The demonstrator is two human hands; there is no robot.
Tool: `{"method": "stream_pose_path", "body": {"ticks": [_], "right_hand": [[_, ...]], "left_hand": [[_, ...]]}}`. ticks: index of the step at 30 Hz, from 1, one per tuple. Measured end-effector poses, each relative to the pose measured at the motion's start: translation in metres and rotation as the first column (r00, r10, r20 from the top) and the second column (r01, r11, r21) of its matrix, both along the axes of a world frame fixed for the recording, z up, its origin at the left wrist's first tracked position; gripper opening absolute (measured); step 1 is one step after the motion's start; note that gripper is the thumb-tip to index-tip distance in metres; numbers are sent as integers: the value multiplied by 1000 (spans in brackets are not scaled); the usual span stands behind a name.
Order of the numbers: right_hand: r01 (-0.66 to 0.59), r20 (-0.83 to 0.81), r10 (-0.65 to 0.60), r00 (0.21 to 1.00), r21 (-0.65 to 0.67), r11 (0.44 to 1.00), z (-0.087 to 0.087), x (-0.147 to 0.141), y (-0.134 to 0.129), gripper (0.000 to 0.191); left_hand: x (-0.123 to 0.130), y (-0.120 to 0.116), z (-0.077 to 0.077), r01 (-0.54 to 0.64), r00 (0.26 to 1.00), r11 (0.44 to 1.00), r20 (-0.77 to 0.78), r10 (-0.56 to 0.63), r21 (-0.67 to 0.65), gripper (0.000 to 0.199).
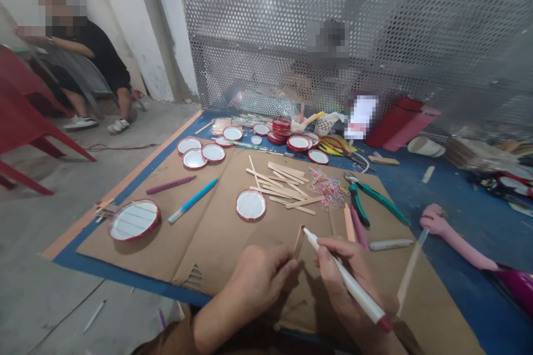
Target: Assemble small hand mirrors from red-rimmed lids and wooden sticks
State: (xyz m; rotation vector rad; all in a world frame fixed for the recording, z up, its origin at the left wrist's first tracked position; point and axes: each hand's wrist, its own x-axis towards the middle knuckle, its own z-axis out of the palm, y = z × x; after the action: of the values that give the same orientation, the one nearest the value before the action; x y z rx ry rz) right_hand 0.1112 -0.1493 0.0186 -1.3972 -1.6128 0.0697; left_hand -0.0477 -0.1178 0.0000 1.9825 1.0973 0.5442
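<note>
My left hand [264, 274] pinches a wooden craft stick [298, 243] that stands up at a slant above the cardboard [208, 255]. Held in my right hand [352, 272] is a white marker [358, 287] with a dark red end, its tip touching or very near the stick's reddish top. A round white lid with a red rim [250, 204] lies just beyond my hands. Behind it are loose craft sticks [287, 183] and a heap of colourful rubber bands [328, 188]. Green-handled pliers [360, 202] lie to the right.
At the left lie a banjo-like lid with a stick neck [134, 220], a blue marker [194, 201] and a purple one [170, 184]. More lids [195, 158] sit farther back. A pink glue gun [458, 241] is at the right. A person [95, 50] sits beyond the table.
</note>
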Motion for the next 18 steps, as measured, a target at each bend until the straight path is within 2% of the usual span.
{"method": "stream_pose_path", "body": {"ticks": [6, 13, 18], "right_hand": [[-54, 25, 54, 998, 18, 998, -2, 2, 0, 13], [-48, 12, 48, 999, -7, 999, -3, 0, 0, 13], [50, -32, -52, 998, -46, 998, -1, 0, -1, 17]], "left_hand": [[0, 0, 1, -10, 1000, 1000, 26, 10, -13, 26], [0, 0, 1, -26, 999, 1000, 36, 26, -16, 28], [0, 1, -2, -29, 997, 999, 64, 31, -31, 27]]}}
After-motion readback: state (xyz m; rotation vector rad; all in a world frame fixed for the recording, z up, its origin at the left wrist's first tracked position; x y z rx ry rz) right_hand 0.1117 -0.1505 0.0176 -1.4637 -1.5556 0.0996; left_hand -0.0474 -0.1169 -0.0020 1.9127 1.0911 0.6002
